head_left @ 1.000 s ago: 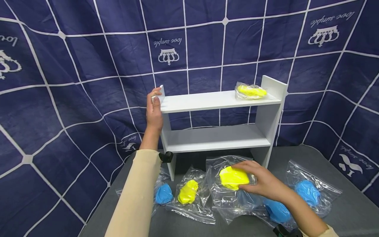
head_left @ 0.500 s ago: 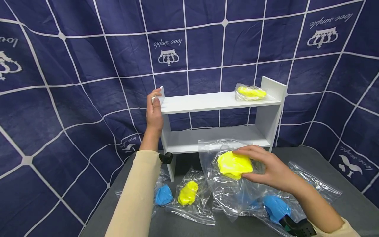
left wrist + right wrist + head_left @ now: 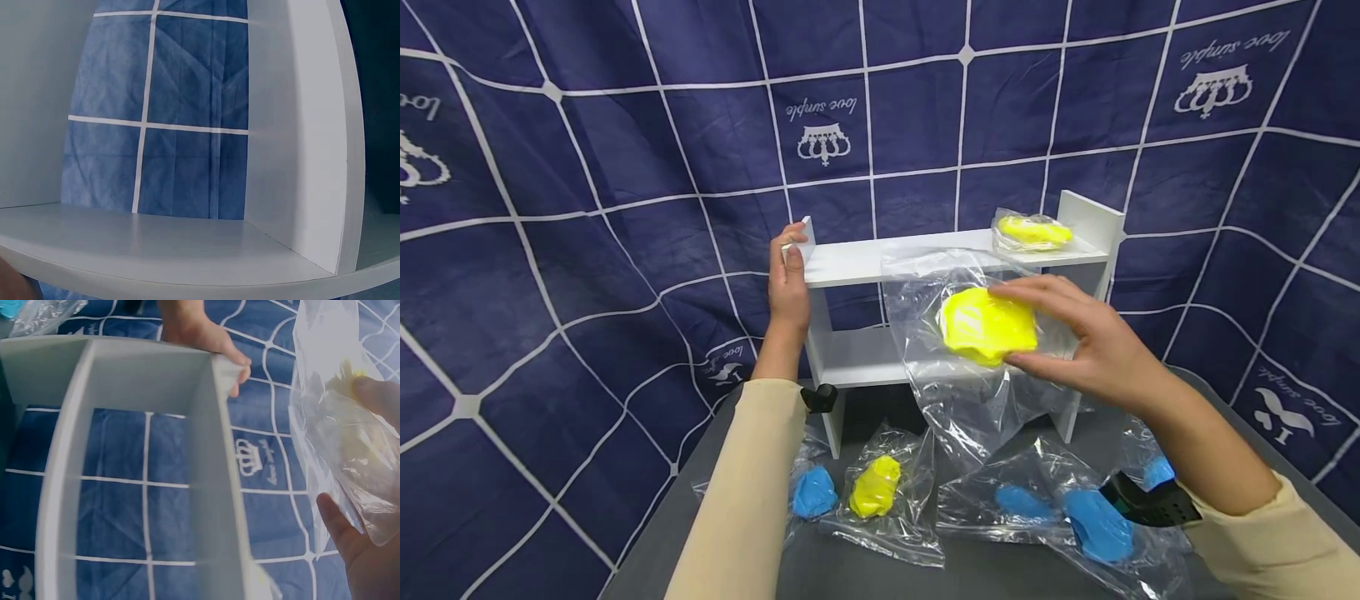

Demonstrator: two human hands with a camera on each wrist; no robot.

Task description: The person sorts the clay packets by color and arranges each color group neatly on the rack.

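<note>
My right hand [image 3: 1093, 346] grips a clear zip bag [image 3: 951, 408] by the bright yellow lump [image 3: 985, 325] inside it, thumb below and fingers above. The bag hangs in front of the white two-tier shelf [image 3: 868, 260], its film overlapping the upper board. At the shelf's upper left, my left hand [image 3: 788, 287] holds the raised side panel, its fingers over the edge. The right wrist view shows this hold on the panel too, with the bag [image 3: 322, 344] at the right. Another bagged yellow lump [image 3: 1033, 231] lies on the top board's right end.
On the dark grey table [image 3: 850, 575], a bagged yellow lump [image 3: 876, 487] lies before the shelf. A bagged blue lump [image 3: 814, 492] sits left of it, and several bagged blue lumps [image 3: 1097, 525] lie at the right. A blue patterned curtain [image 3: 625, 167] hangs behind the shelf.
My right hand has lifted the bag with the yellow lump from the table to upper-board height, uncovering a blue lump beneath. My left hand has stayed on the side panel.
</note>
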